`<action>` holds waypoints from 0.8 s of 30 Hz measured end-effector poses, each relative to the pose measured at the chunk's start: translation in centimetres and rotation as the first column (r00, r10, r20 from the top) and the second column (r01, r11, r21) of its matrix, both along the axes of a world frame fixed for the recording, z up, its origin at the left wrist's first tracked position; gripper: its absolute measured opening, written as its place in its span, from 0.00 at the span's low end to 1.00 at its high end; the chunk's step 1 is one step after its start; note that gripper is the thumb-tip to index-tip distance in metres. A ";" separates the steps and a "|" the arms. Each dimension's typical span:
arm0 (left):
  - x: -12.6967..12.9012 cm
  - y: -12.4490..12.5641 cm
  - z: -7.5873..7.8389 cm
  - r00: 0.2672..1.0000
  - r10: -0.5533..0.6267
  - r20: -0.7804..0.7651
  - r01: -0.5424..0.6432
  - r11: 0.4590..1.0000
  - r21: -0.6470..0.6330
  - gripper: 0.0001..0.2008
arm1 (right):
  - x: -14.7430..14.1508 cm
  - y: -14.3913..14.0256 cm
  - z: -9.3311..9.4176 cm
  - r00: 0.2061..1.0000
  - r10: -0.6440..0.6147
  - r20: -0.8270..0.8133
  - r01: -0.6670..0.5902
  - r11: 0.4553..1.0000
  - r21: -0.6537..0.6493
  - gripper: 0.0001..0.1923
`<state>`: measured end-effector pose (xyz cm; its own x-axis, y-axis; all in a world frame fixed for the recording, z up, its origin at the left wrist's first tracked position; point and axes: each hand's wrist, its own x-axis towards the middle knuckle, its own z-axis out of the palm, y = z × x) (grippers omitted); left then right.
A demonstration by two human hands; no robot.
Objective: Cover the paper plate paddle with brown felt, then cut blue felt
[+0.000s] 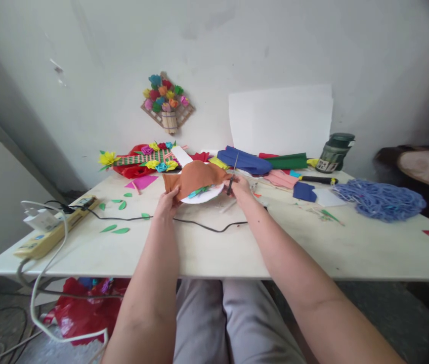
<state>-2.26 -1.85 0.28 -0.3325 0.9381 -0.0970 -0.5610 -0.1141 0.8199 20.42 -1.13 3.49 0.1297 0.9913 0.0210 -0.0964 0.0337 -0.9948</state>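
My left hand pinches the left end of a sheet of orange-brown paper, which looks like crepe paper. At the sheet's right end is my right hand, closed around dark-handled scissors whose blade points up and away. The fingers of that hand also seem to grip the paper's edge, partly hidden. The sheet bulges upward in the middle. Below it shows a white round plate or dish with green and blue scraps on it.
Green paper leaves and a black cable lie on the white table. A power strip is at left. Behind are paper flowers and blue crepe paper. Rightward are a jar and blue string.
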 end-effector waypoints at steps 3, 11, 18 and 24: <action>-0.3 0.3 -0.2 0.999 0.047 0.023 -0.047 0.999 -0.002 0.12 | 0.6 -0.2 0.2 0.995 -0.020 0.096 0.017 1.000 0.024 0.10; -0.8 0.4 -0.4 0.989 0.143 0.038 -0.145 0.988 0.048 0.12 | 3.6 -0.5 0.7 0.926 0.327 0.191 -0.345 0.936 0.069 0.12; -0.6 0.3 -0.2 0.984 0.170 0.061 -0.173 0.983 0.065 0.16 | 5.0 -1.2 1.3 0.797 0.542 0.267 -0.561 0.828 -0.008 0.14; -0.6 0.2 0.0 0.980 0.192 0.042 -0.194 0.980 0.046 0.16 | 5.1 -1.0 0.9 0.794 0.549 0.260 -0.565 0.825 -0.016 0.15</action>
